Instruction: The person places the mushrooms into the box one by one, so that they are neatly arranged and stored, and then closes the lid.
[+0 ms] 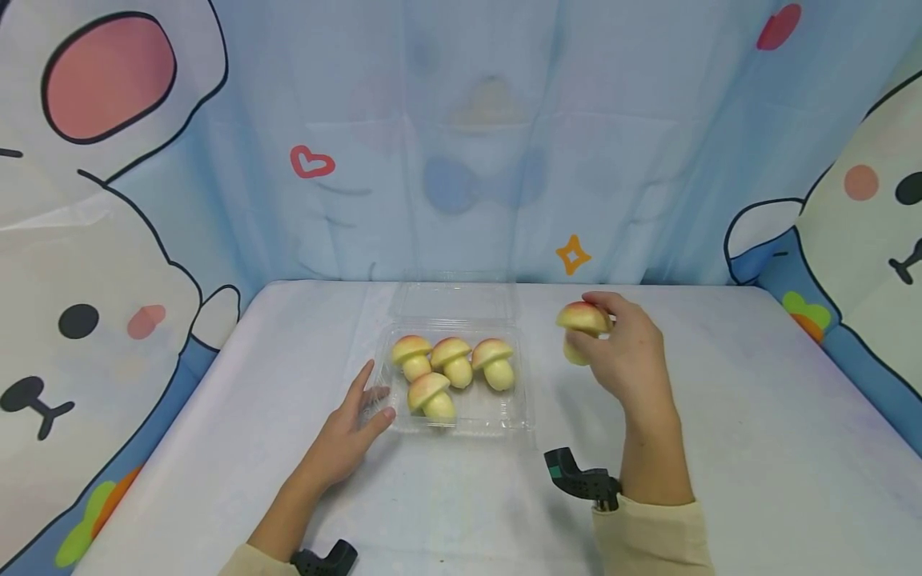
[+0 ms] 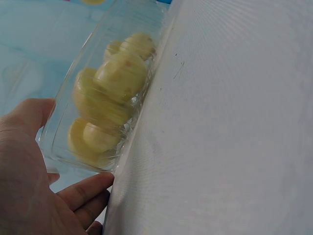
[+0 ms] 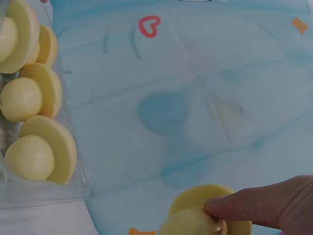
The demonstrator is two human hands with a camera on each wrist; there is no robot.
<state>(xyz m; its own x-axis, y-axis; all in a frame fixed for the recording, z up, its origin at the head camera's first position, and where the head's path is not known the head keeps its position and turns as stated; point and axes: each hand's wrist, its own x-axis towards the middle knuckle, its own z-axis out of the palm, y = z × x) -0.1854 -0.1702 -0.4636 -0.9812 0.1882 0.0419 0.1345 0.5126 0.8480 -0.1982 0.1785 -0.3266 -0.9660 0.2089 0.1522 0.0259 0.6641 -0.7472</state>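
My right hand [image 1: 628, 352] holds a toy mushroom [image 1: 585, 318] up to the right of a clear plastic box, thumb and fingers pinching its cap. The mushroom has a red-tinged yellow cap and a pale stem [image 3: 188, 224]. Several similar mushrooms [image 1: 451, 360] lie in the box [image 1: 497, 418], three in a row at the back and one nearer the front left. My left hand [image 1: 346, 436] rests against the left side of the box with its fingers spread and fairly straight. In the left wrist view, its thumb [image 2: 36, 115] touches the rim and fingertips sit at the lower corner.
The transparent lid [image 1: 455, 302] stands open behind the box. A white cloth [image 1: 756, 416] covers the table. Behind it hangs a light blue curtain [image 1: 612, 120] with cartoon animals. Black wrist cameras [image 1: 583, 480] are strapped on both wrists.
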